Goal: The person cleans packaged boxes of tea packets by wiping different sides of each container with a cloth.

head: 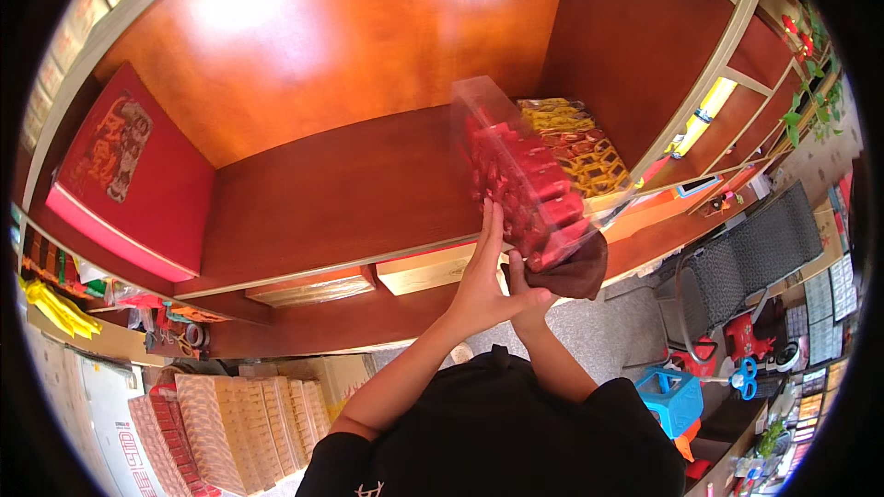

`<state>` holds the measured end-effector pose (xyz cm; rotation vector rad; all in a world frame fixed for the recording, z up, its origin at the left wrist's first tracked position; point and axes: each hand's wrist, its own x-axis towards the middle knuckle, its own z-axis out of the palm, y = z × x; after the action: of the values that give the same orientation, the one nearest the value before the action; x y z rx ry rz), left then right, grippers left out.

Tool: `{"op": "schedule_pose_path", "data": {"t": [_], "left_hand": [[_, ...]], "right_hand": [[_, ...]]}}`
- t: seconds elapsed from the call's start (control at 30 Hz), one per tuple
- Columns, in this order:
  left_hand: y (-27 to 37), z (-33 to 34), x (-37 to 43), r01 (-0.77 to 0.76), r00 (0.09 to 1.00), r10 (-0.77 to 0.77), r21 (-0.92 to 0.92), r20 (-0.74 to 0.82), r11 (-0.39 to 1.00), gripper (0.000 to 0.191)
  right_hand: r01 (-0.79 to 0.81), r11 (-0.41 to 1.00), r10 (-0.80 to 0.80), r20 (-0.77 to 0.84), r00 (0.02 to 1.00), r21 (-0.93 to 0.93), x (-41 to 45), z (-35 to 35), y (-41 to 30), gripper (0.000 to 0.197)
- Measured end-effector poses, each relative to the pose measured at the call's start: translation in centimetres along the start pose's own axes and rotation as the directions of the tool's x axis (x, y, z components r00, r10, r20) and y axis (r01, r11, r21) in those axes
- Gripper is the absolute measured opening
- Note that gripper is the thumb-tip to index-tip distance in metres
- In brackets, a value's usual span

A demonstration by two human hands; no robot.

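A clear plastic box (pixel 507 166) packed with red wrapped items is held up at a tilt before the shelf. The fingers of my left hand (pixel 480 290) lie along its left side, with the thumb stretched across below its near end. A dark brown cloth (pixel 577 266) is bunched against that near end. My right hand (pixel 528 300) grips the cloth, which covers much of this hand. Behind the box, a tray of yellow and red packaged pieces (pixel 580 152) sits in the shelf's right corner, partly covered by the box.
The brown wooden shelf (pixel 311 207) holds a large red box (pixel 131 179) at its left. Cartons (pixel 428 269) sit on the level below. Stacked patterned boxes (pixel 248 421) stand at lower left. A blue stool (pixel 670 397) and a dark chair (pixel 718 283) stand at right.
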<state>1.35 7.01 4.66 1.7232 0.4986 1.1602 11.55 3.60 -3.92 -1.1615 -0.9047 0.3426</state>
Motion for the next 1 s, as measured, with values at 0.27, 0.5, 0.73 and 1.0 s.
{"op": "schedule_pose_path", "data": {"t": [0.27,0.5,0.73,1.0], "left_hand": [[-3.4,0.8,5.2,0.059,0.998,-0.059,-0.033,0.02,0.998,0.113],[-1.5,-2.0,2.6,0.011,0.992,0.0,0.091,-0.127,0.996,0.106],[5.4,-11.9,-9.5,-0.028,0.84,-0.066,-0.164,-0.539,0.986,0.031],[17.9,-20.6,-29.7,0.334,0.494,0.204,0.401,-0.845,0.853,0.026]], "right_hand": [[0.212,0.949,-0.255,-0.177,0.951,-0.233,3.6,-1.6,1.9,0.03],[0.779,-0.519,-0.828,0.019,-0.56,0.351,14.0,3.8,-12.6,0.024],[0.737,0.675,-0.648,0.513,0.563,0.044,-3.4,11.0,-13.6,0.079],[-0.66,0.55,-0.398,0.855,0.333,0.512,-22.0,22.5,-20.5,0.089]]}}
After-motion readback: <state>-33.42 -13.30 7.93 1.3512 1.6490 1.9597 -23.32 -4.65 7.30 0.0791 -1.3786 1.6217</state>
